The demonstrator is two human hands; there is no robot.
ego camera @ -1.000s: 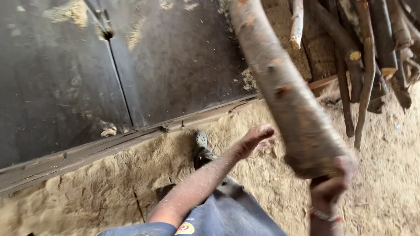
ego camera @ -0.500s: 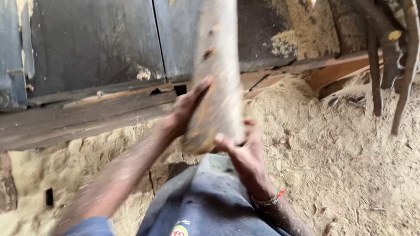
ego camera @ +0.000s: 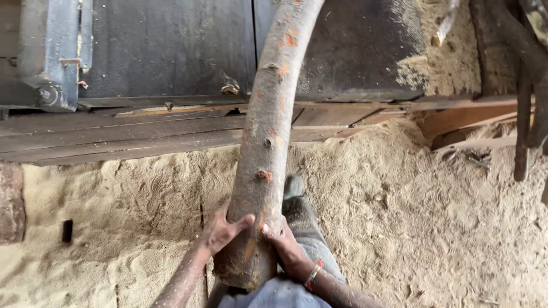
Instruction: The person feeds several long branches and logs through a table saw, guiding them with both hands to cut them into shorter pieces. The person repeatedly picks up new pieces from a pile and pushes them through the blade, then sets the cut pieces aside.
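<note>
- My left hand [ego camera: 221,232] and right hand [ego camera: 288,251] each have a grip closed around the near end of the log [ego camera: 267,148].
- The log slants up and away from me, over the planks [ego camera: 125,134].
- Sawdust [ego camera: 399,228] covers the floor beneath.
- Dark branches [ego camera: 528,85] lean at right.

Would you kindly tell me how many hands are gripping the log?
2: the left hand on the log's left side near its lower end, the right hand on its right side.
</note>
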